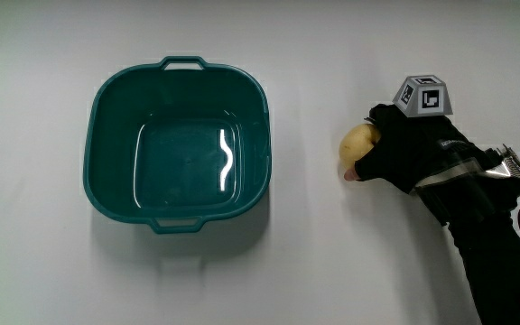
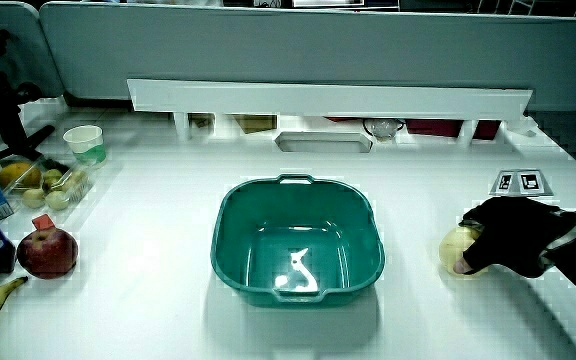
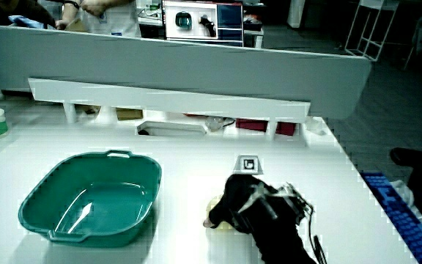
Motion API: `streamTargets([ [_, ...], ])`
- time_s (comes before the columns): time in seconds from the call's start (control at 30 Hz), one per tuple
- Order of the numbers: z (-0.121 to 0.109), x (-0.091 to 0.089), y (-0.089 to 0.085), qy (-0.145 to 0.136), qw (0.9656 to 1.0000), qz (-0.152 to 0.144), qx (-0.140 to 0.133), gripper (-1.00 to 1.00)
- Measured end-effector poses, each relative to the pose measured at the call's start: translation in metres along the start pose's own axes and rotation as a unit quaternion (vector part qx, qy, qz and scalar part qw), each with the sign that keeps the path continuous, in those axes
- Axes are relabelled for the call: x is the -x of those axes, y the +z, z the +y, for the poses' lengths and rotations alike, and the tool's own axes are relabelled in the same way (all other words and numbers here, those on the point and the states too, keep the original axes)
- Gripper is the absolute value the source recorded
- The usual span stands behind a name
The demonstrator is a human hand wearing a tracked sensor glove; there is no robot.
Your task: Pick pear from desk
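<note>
**Hand closing on the pear, basin standing by**

Nearest to us we see the black-sleeved forearm (image 1: pixel 490 244), which reaches in from the table's edge and slopes up across the white desk (image 1: pixel 332 271) toward the fruit. At its end is the hand (image 1: pixel 409 149), lying palm down with the patterned cube (image 1: pixel 422 96) riding on its back and facing upward. The wrist looks fairly flat, close to the desk surface rather than raised above it.

The pear (image 1: pixel 357 146) sits on the desk just at the fingertips, between the hand and the teal basin (image 1: pixel 177 144). The fingers are curled over and around it, covering the part nearest the hand, while the pale rounded side toward the basin stays bare. We judge this a grasp already made or very nearly so; in both side views the pear (image 2: pixel 458 250) (image 3: pixel 218 213) still appears to rest on the desk, so the lift is not yet done. Its long axis we cannot tell, since the glove hides too much of it.

What the coming move turns on, in our view, is simple: the pear is already inside the fingers' curl, so the hand needs only to rise.

Farther on stands the basin, well apart from the pear, empty and upright.
</note>
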Motion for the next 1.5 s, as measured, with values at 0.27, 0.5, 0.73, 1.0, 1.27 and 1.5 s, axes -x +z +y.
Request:
streamTargets([
  [0.27,0.001,0.0,0.001,0.004,1.0,0.006,-0.003,0.58],
  [0.5,-0.003,0.002,0.003,0.012,0.9995,0.004,-0.03,0.81],
  [0.73,-0.006,0.005,0.003,0.017,0.9978,-0.004,-0.063,1.0],
  [1.0,-0.017,0.01,0.018,0.02,0.9957,-0.02,-0.088,1.0],
  [1.27,-0.044,0.026,0.048,0.034,0.9918,-0.029,-0.119,1.0],
  [1.5,-0.07,0.057,0.071,0.078,0.9863,-0.034,-0.141,1.0],
])
